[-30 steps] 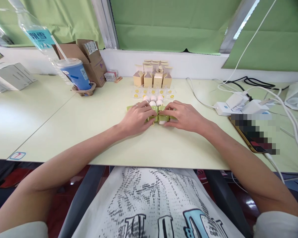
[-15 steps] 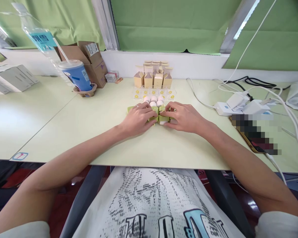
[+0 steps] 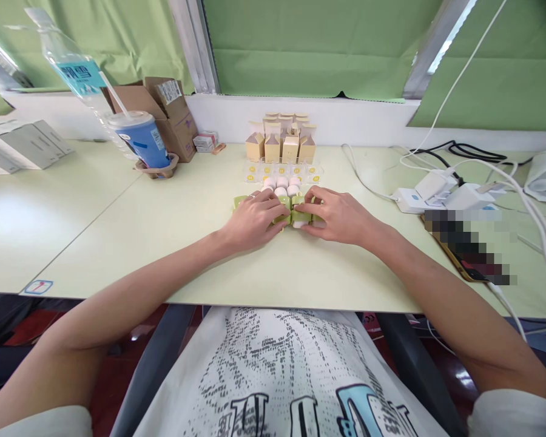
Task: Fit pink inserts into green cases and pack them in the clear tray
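Observation:
In the middle of the table, small green pieces (image 3: 240,199) lie in a row, partly covered by my hands. My left hand (image 3: 257,218) lies over this row, its fingers bent and closed against a green piece beside the centre. The thumb and fingers of my right hand (image 3: 334,215) grip a small green-and-white piece (image 3: 301,217) that stands next to it. Just behind them sit several round white pieces (image 3: 281,182). Clear plastic trays with yellow round stickers (image 3: 289,171) lie farther back. What the green pieces are exactly is too small to tell.
Several open cream-coloured boxes (image 3: 290,147) stand against the wall. At left are a blue cup (image 3: 145,142) in a carrier, a plastic bottle (image 3: 79,76) and a cardboard box (image 3: 177,124). A power strip (image 3: 412,200), cables and a blurred phone (image 3: 466,252) occupy the right.

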The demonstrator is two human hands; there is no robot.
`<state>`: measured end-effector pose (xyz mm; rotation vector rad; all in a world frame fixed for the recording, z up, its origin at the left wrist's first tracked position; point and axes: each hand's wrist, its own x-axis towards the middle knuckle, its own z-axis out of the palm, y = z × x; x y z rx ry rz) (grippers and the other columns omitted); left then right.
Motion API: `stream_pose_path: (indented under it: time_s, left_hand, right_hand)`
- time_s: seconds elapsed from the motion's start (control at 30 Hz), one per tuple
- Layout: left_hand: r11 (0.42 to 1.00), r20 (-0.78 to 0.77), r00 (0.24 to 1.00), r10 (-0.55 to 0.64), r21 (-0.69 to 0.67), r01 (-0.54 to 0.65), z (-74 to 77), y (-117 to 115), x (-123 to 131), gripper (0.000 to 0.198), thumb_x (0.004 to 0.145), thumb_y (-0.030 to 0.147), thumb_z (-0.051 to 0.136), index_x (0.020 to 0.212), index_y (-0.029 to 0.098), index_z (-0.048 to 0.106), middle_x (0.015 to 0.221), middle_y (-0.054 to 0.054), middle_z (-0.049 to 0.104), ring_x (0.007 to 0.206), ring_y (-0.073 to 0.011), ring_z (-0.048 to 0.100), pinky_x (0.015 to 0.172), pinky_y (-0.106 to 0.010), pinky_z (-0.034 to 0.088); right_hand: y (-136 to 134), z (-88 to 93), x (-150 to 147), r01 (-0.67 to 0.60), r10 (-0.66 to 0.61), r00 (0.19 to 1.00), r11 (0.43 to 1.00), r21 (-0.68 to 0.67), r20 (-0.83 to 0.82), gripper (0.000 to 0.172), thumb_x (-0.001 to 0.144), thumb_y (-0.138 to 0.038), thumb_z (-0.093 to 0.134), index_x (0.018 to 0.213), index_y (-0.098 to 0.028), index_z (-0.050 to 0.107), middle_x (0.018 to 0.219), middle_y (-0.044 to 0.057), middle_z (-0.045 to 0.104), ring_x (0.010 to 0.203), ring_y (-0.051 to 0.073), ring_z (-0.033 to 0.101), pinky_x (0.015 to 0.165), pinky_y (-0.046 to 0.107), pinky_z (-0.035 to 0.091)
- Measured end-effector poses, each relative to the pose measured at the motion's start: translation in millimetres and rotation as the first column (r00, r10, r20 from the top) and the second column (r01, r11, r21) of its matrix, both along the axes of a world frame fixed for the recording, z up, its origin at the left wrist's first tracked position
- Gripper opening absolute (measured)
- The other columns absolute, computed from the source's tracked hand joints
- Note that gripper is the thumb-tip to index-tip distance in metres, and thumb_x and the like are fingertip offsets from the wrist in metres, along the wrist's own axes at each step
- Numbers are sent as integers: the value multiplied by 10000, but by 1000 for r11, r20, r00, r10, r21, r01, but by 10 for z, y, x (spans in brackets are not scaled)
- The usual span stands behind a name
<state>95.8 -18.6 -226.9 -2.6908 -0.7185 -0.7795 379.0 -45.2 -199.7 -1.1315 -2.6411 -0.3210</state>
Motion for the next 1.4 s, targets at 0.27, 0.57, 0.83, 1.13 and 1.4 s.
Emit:
stream_pose_path:
  time_s: [0.27,0.57,0.83,1.13,1.4]
  left_hand:
    - [999,-5,1000,4,-36,-4,-3,-10,3,208,1182,275,627,1161,214,825,1042,-101,855,1118,-312,747,894,-425,598]
    - [999,-3,1000,-6,-37,6,8,-34,21,210,1193,262,608,1212,195,807,1113,-102,858,1131,-308,742,937,-433,589]
    - [997,-4,1000,-21,-69,20,-29,-84,86,244,1206,289,621,1339,176,791,1269,-129,851,1229,-332,733,953,-465,591]
    - [997,7,1000,10,-82,-9,-63,-75,137,262,1211,296,623,1349,171,808,1269,-137,854,1231,-332,731,972,-475,598]
    - [998,16,1000,16,-59,-15,-99,-54,166,228,1215,280,634,1306,172,813,1236,-129,859,1207,-322,739,935,-448,588]
  right_hand:
    - [-36,22,-34,40,-40,997,999,12,62,318,1090,-382,724,1327,-210,849,1324,170,760,967,270,696,716,364,436]
    - [-13,152,36,105,-99,993,990,-99,58,645,1016,-462,866,1580,-206,689,1337,160,825,1223,366,765,805,390,511]
    - [28,359,284,204,-191,978,960,-191,84,162,1011,-393,784,1051,-285,897,1122,18,918,925,268,795,718,371,424]
    - [-51,372,164,204,-185,975,963,-175,120,168,1015,-300,760,1097,-253,899,1150,53,911,996,297,825,722,382,441]
    - [-103,388,164,198,-179,976,965,-170,122,110,990,-243,765,1066,-250,844,1151,41,892,988,277,804,695,365,389]
